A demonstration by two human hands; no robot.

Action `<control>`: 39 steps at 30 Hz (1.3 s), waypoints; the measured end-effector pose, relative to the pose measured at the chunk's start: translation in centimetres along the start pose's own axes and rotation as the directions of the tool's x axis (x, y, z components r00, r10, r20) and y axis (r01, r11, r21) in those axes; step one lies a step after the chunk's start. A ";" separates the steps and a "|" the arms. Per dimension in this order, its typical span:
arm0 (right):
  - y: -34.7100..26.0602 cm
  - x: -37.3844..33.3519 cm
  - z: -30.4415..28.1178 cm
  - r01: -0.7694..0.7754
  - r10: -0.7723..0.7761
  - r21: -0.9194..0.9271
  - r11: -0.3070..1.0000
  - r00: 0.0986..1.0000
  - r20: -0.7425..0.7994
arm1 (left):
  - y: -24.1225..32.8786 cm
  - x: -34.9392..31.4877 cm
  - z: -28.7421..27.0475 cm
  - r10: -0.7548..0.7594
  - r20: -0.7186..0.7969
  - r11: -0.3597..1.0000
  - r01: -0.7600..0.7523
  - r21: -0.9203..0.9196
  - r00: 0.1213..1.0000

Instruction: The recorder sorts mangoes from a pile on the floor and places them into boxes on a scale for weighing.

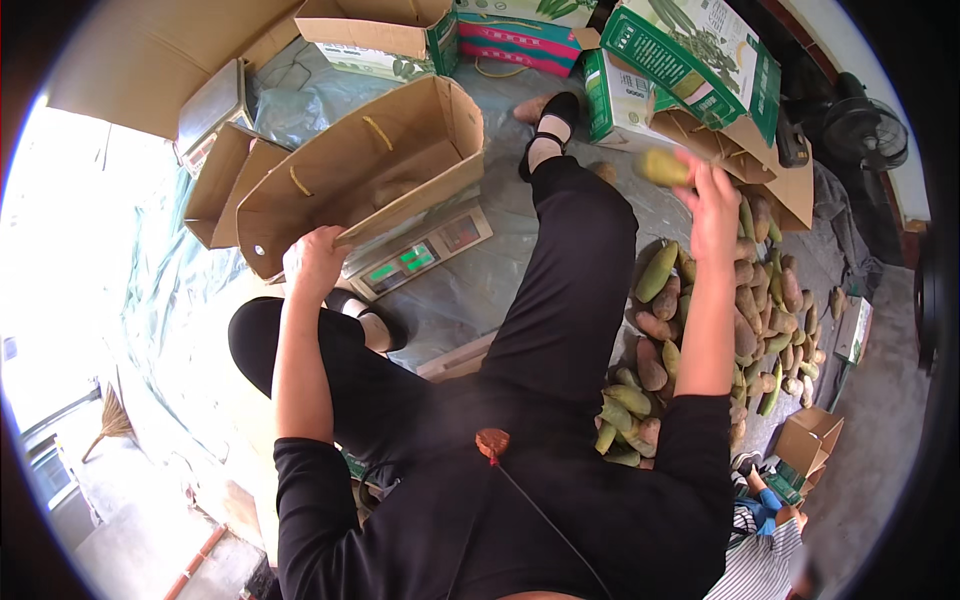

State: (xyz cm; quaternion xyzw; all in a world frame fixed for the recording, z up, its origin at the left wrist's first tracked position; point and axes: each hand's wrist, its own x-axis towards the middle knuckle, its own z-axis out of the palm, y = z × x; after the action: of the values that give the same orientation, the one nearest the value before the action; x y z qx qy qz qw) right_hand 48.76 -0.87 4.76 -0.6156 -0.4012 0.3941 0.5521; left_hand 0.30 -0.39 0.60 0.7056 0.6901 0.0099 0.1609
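My left hand [315, 265] is closed on the near rim of an open cardboard box [340, 180] with yellow rope handles. The box rests on a digital scale [420, 255] with a lit green display, and a few brownish oblong pieces show dimly inside it. Out to the right, my right hand [712, 205] is raised, its fingers round a yellow-green oblong piece of produce [664, 168] blurred by motion. Whether it is a fruit or a root I cannot tell. Below that hand, a large pile of green and reddish-brown oblong produce [745, 300] spreads over a sheet.
Printed green-and-white cartons [690, 60] stand at the far right, and another open carton [375, 40] at the back. A black fan [868, 135] is by the right wall. At lower right sits another person in a striped top [765, 560]. A broom [108, 422] lies left.
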 end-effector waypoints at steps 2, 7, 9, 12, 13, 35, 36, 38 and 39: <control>-4.5 0.5 3.6 0.125 -0.142 0.115 0.986 0.978 0.156 | -0.1 -0.2 -0.1 -0.009 0.003 1.000 0.009 0.006 1.000; -9.0 1.1 13.6 0.134 -0.311 0.378 0.916 0.833 0.458 | 0.4 -0.1 -0.8 -0.047 0.085 0.997 0.043 0.058 0.995; -8.5 0.7 18.6 0.014 -0.193 0.322 0.947 0.824 0.532 | -0.1 0.0 -0.3 -0.042 0.072 0.995 0.035 0.092 0.997; -3.6 0.1 27.5 0.074 -0.229 0.314 0.947 0.841 0.491 | -0.3 0.4 -0.3 -0.049 0.113 0.988 0.031 0.149 0.992; -3.4 -1.6 30.1 -0.054 -0.136 0.337 0.940 0.847 0.514 | -1.1 0.3 -0.1 -0.062 0.107 0.989 0.047 0.140 0.992; 12.4 1.1 -10.1 -0.026 -0.013 -0.771 0.636 0.999 -0.045 | -0.1 0.8 0.4 0.062 0.078 0.997 -0.057 -0.057 0.995; 15.6 -0.5 -14.4 -0.103 0.064 -0.866 0.489 0.995 -0.082 | 0.0 1.2 0.9 0.061 0.090 0.996 -0.055 -0.065 0.994; 19.2 -4.8 -17.0 -0.253 0.204 -0.899 0.359 0.961 -0.188 | -0.6 0.7 0.7 0.036 0.080 0.997 -0.030 -0.076 0.996; 20.5 -6.7 -18.3 -0.316 0.254 -0.893 0.321 0.937 -0.240 | -0.6 0.5 0.6 0.030 0.082 0.997 -0.024 -0.069 0.996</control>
State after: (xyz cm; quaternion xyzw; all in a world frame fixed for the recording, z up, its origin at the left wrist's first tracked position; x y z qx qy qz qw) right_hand 64.47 -15.15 -13.92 -0.8881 -0.4215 0.1767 0.0484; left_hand -0.11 0.00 -0.21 0.7088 0.6725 0.0063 0.2131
